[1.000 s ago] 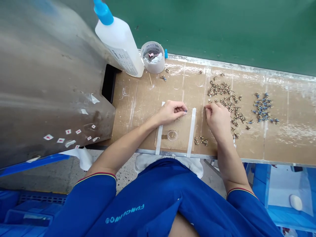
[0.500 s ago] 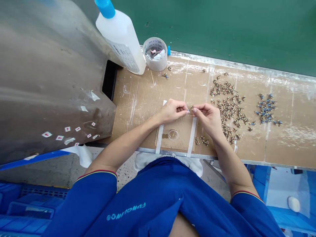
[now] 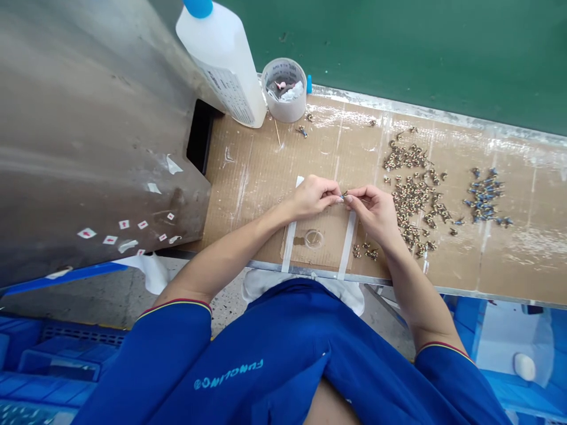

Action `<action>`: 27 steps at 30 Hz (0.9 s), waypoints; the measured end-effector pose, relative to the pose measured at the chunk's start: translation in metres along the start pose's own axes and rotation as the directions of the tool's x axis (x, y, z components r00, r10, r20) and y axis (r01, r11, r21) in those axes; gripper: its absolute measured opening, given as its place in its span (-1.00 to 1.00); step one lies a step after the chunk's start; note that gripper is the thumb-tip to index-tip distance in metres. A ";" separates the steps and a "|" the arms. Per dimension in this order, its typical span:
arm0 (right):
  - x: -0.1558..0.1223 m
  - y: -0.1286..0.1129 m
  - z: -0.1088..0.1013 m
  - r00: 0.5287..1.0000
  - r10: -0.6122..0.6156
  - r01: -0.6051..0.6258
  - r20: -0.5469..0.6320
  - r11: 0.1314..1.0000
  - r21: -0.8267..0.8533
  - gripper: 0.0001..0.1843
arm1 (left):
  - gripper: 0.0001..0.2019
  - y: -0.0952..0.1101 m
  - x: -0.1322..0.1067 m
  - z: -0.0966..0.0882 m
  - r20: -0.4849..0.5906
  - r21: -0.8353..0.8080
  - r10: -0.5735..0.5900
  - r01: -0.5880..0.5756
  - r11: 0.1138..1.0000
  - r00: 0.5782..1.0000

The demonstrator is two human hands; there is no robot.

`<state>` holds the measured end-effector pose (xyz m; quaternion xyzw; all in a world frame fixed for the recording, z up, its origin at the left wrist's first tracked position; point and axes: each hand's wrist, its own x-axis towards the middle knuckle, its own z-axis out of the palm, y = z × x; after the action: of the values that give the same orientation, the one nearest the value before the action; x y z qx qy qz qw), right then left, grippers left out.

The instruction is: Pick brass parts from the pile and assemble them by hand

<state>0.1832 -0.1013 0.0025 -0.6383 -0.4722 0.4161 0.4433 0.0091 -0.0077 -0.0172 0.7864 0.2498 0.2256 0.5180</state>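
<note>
Head view shows the left hand and right hand pinching a tiny part, fingertips nearly meeting, above the table; whether it is one piece or two is too small to tell. An uneven pinch could flick it loose, perhaps toward the dish, and a careless right wrist could scatter the pile just beside it.

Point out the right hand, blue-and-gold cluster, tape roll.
Right hand (image 3: 374, 214): head view, back of the hand.
Blue-and-gold cluster (image 3: 484, 199): head view, pieces near its middle.
Tape roll (image 3: 287, 112): head view, outer wall.
</note>
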 end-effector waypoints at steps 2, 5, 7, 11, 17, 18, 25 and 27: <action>0.001 0.001 0.000 0.999 0.003 -0.003 0.035 1.000 0.019 -0.61 | -0.82 -0.001 0.000 0.000 -0.003 0.040 0.041 -0.041 0.998 0.999; 0.003 0.005 0.000 0.996 -0.005 0.001 0.090 0.999 0.052 -0.64 | -0.82 -0.004 -0.001 0.000 -0.005 0.089 0.082 -0.082 0.993 0.997; 0.003 0.007 -0.001 0.992 -0.020 0.012 0.122 0.998 0.065 -0.65 | -0.81 -0.005 -0.002 0.000 0.008 0.113 0.096 -0.097 0.989 0.995; 0.004 0.008 -0.002 0.980 -0.042 0.031 0.197 0.998 0.060 -0.64 | -0.81 -0.008 -0.003 -0.001 0.069 0.136 0.122 -0.130 0.982 0.990; 0.002 0.011 -0.001 0.971 -0.042 0.035 0.237 0.999 0.034 -0.68 | -0.81 -0.003 -0.004 -0.002 0.109 0.141 0.051 -0.066 0.988 0.993; 0.001 0.012 0.002 0.975 -0.034 0.031 0.218 0.999 0.021 -0.69 | -0.79 -0.001 -0.005 -0.001 0.099 0.136 0.025 -0.038 0.990 0.995; 0.001 0.012 0.011 0.996 0.013 -0.018 0.093 0.999 0.050 -0.61 | -0.79 0.007 -0.006 -0.002 0.018 0.035 -0.100 0.099 0.994 0.995; 0.003 0.011 0.009 0.994 0.028 -0.038 0.104 0.995 0.087 -0.58 | -0.81 0.007 -0.005 -0.003 0.018 -0.002 -0.100 0.100 0.995 0.995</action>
<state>0.1781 -0.0987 -0.0104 -0.6034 -0.4647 0.4762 0.4395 0.0042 -0.0113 -0.0098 0.7740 0.2840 0.1926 0.5321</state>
